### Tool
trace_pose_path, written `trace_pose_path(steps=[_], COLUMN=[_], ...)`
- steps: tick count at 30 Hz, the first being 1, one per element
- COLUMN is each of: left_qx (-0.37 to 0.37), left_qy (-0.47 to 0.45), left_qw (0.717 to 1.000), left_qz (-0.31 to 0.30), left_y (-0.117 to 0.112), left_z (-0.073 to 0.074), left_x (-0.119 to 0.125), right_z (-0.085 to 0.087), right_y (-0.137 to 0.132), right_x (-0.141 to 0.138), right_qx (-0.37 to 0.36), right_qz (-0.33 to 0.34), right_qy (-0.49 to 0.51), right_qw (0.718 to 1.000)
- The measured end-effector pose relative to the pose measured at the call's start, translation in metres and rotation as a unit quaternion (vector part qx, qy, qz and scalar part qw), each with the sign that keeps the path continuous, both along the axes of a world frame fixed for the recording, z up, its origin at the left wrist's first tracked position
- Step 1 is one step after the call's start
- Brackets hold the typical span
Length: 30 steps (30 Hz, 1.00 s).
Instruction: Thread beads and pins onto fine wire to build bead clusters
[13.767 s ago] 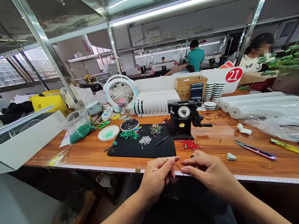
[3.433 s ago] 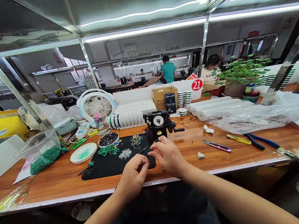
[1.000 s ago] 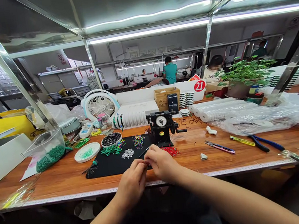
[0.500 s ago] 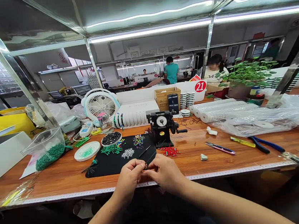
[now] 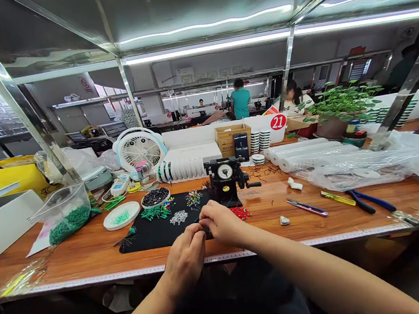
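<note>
My left hand (image 5: 188,254) is closed in a pinch just over the front edge of the black mat (image 5: 147,239). Right beside it, my right hand (image 5: 221,223) is also closed, its fingertips bent down over the mat. Whatever they pinch is hidden by the fingers. Just beyond them on the mat lie a pile of small white pieces (image 5: 179,217), green sleeve-like pieces (image 5: 156,212) and multicoloured beads (image 5: 193,199). Red pieces (image 5: 240,213) lie behind my right hand, at the foot of a black hand-cranked machine with a dial (image 5: 226,183).
On the left stand a white dish (image 5: 123,222), a bowl of black pieces (image 5: 156,204) and a bag of green pieces (image 5: 66,226). A craft knife (image 5: 306,207), yellow cutter (image 5: 337,198) and pliers (image 5: 373,201) lie right. A fan (image 5: 141,152) stands behind. Other people are farther back.
My right hand has moved up and forward over the mat, now bent above my left fingertips. The thin dark strand seen between the hands is now hidden. The view has shifted slightly.
</note>
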State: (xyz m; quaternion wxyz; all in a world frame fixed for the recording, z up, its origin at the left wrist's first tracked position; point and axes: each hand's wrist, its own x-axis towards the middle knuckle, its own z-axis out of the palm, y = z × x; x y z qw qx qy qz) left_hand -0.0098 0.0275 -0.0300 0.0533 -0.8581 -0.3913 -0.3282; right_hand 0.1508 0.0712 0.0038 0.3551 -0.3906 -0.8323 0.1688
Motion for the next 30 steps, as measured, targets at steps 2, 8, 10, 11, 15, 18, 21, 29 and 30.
trace_pose_path(steps=[2,8,10,11,15,18,21,29,30], left_qx=[0.027,-0.184,-0.316,-0.371,-0.444,-0.429,-0.319,-0.015,0.016], left_qy=[0.023,-0.193,-0.334,-0.391,-0.478,-0.463,-0.343,-0.033,-0.012], left_qw=[0.999,0.964,0.888,0.843,0.758,0.776,0.883,0.999,1.000], left_qz=[-0.006,-0.010,0.014,0.019,0.014,0.012,-0.007,-0.003,0.001], left_y=[0.002,-0.002,-0.002,-0.002,0.001,0.000,-0.003,-0.001,0.001], left_z=[-0.002,0.012,0.016,0.017,0.018,0.020,0.021,0.008,0.006], left_x=[0.001,0.007,0.009,0.010,0.014,0.013,0.008,0.002,0.001], right_z=[0.003,-0.003,-0.010,-0.014,-0.030,-0.033,-0.026,0.005,0.009], right_y=[0.007,-0.008,-0.020,-0.026,-0.042,-0.047,-0.044,-0.008,-0.003], right_x=[-0.001,0.005,0.006,0.005,0.000,0.000,0.005,0.000,-0.001], right_qx=[-0.014,0.032,0.060,0.053,-0.035,0.061,0.197,0.015,-0.017], right_qz=[0.005,-0.047,-0.093,-0.106,-0.077,-0.067,-0.012,0.008,0.008], right_qy=[-0.007,0.033,0.059,0.064,0.043,0.010,-0.044,-0.013,-0.007], right_qw=[1.000,0.998,0.992,0.991,0.996,0.996,0.979,1.000,1.000])
